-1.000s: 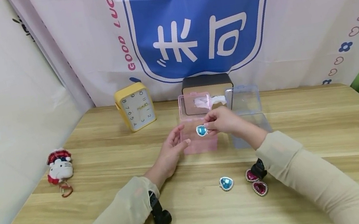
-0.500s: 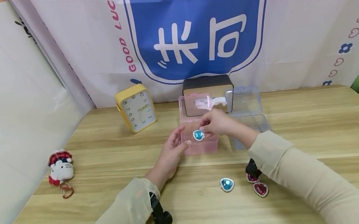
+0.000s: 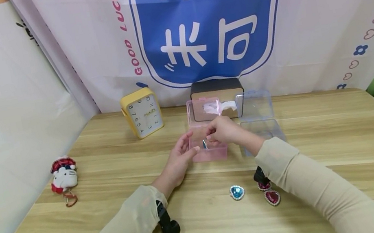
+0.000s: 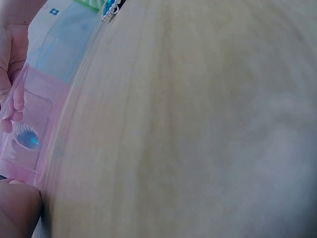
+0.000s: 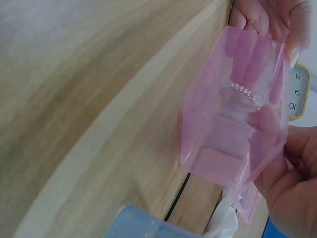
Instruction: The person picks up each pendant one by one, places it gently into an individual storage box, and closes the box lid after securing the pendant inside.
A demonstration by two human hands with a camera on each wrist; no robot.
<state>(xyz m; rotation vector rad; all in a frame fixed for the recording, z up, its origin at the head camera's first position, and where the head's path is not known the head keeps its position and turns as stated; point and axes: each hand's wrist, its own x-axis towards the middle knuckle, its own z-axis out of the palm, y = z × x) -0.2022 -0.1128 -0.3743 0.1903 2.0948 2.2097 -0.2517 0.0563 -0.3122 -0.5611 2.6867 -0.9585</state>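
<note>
A blue heart-shaped gem (image 3: 205,144) with a beaded rim is edge-on inside the open pink clear box (image 3: 210,155). My right hand (image 3: 226,129) reaches into that box with bent fingers. In the left wrist view, the gem (image 4: 28,139) appears just beyond the fingertips, with a small gap. My left hand (image 3: 176,160) rests against the box's left end, thumb by the front rim and fingers behind. Through the pink wall in the right wrist view, the beaded gem (image 5: 242,94) shows near the right fingers. Another blue heart gem (image 3: 237,192) lies on the table.
A blue clear box (image 3: 254,104) stands open to the right of the pink one. Two dark-pink heart gems (image 3: 272,197) lie beside the right wrist camera, one partly hidden. Behind are a tissue box (image 3: 215,87) and a yellow clock (image 3: 142,113). A plush keychain (image 3: 65,178) lies far left.
My right hand has moved left and lower into the pink box. The blue gem has turned from face-up to edge-on and now appears apart from the fingertips. My left hand has stayed put.
</note>
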